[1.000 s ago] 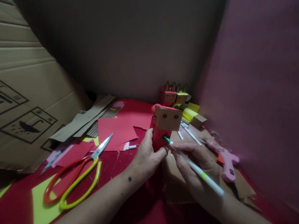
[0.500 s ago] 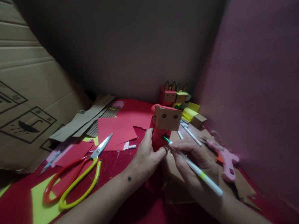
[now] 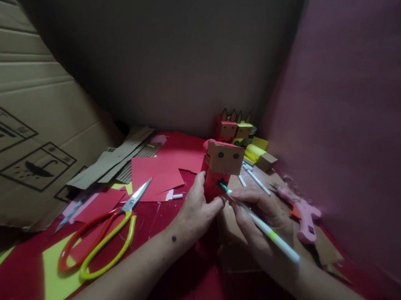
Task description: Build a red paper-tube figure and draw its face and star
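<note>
A red paper figure (image 3: 224,159) stands upright before me, its boxy cardboard face marked with two dark eyes. My left hand (image 3: 199,208) is wrapped round its lower body, thumb at the front. Between the fingers and thumb of my right hand (image 3: 262,225) is a white marker pen (image 3: 276,239) with a yellow-green band. Its green tip touches the figure's red front, where a dark mark shows. Part of the body is hidden behind my hands. Farther back stand finished-looking similar figures, one red (image 3: 227,128) and one yellow (image 3: 243,131), with pointed ears.
Scissors (image 3: 126,213) with red and yellow handles lie at left among red paper sheets (image 3: 155,176) and cardboard strips (image 3: 116,156). At right are a pink glue gun (image 3: 306,218), other pens (image 3: 257,180) and a yellow paper-and-cardboard piece (image 3: 256,153). A large cardboard box (image 3: 28,96) stands left.
The dark mark beside the pen tip looks a little larger and darker. Both hands, the figure and everything around hold nearly the same place.
</note>
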A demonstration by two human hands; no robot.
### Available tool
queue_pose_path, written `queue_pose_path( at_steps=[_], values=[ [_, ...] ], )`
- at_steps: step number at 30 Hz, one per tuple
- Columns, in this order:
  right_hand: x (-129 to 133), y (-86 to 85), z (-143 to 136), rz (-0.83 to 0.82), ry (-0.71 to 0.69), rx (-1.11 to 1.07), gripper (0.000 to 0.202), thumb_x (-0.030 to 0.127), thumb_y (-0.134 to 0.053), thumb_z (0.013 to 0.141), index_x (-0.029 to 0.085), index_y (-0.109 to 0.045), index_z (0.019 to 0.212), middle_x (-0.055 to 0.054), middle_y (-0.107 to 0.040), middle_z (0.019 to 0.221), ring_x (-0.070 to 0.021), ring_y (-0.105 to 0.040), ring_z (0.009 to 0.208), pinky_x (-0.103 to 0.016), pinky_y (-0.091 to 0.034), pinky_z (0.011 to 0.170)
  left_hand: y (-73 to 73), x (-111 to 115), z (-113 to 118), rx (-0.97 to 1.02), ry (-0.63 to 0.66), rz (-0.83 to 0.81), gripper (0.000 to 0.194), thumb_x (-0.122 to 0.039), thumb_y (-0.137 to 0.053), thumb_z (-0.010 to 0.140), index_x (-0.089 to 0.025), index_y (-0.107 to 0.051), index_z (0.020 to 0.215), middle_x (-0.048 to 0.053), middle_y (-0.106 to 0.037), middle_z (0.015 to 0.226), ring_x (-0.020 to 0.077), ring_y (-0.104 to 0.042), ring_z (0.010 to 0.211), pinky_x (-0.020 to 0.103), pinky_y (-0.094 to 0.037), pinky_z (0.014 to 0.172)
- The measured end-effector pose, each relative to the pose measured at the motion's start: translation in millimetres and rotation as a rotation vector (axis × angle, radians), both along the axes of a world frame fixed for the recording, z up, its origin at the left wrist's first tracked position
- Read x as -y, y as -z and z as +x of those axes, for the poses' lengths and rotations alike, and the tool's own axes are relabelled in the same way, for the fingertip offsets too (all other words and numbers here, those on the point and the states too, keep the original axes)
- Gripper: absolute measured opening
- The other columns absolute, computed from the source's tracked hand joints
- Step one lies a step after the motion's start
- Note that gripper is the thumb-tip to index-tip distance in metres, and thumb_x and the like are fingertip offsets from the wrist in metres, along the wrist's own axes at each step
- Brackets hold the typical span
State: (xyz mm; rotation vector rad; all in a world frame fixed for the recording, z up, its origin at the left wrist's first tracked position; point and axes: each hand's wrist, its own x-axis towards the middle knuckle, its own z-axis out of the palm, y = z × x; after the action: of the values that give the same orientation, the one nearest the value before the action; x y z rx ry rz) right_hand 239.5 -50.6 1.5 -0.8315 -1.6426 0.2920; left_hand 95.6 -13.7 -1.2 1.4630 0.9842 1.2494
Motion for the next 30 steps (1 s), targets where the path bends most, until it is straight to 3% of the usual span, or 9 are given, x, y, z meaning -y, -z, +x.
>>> queue_pose_path(
  at_steps=[6,23,30],
  values=[
    [-1.0,-2.3,-0.7,0.024,-0.032,0.026,0.020,0.009,-0.058,0.089,0.025,-0.067,0.096,0.001,-0.072,0.085,-0.0125,-0.071,0.076,-0.023,-0.060,0.070,0.6,0.1,-0.8,-0.032,-0.006,0.019,0.035,-0.016,-0.059,0.079,-0.016,-0.049,0.112,0.009,-0.066,0.109,0.0235,-0.062,0.101,0.040,-0.048,0.091],
    [0.7,-1.7,-1.1,0.018,-0.017,-0.006,0.019,0.010,-0.057,0.089,0.025,-0.067,0.095,0.003,-0.070,0.077,-0.0103,-0.067,0.062,-0.019,-0.056,0.057,-0.9,0.7,-0.1,-0.013,0.003,0.013,0.035,-0.014,-0.058,0.079,-0.016,-0.051,0.112,0.009,-0.067,0.112,0.0226,-0.062,0.103,0.039,-0.048,0.092],
    [-0.5,-1.8,-1.0,-0.002,-0.022,0.005,0.018,0.011,-0.061,0.088,0.024,-0.069,0.097,0.000,-0.075,0.086,-0.0139,-0.073,0.077,-0.023,-0.061,0.071,-0.1,0.4,-0.8,-0.041,-0.009,0.021,0.031,-0.016,-0.060,0.080,-0.017,-0.051,0.109,0.008,-0.067,0.115,0.0231,-0.063,0.105,0.038,-0.048,0.091]
  ],
)
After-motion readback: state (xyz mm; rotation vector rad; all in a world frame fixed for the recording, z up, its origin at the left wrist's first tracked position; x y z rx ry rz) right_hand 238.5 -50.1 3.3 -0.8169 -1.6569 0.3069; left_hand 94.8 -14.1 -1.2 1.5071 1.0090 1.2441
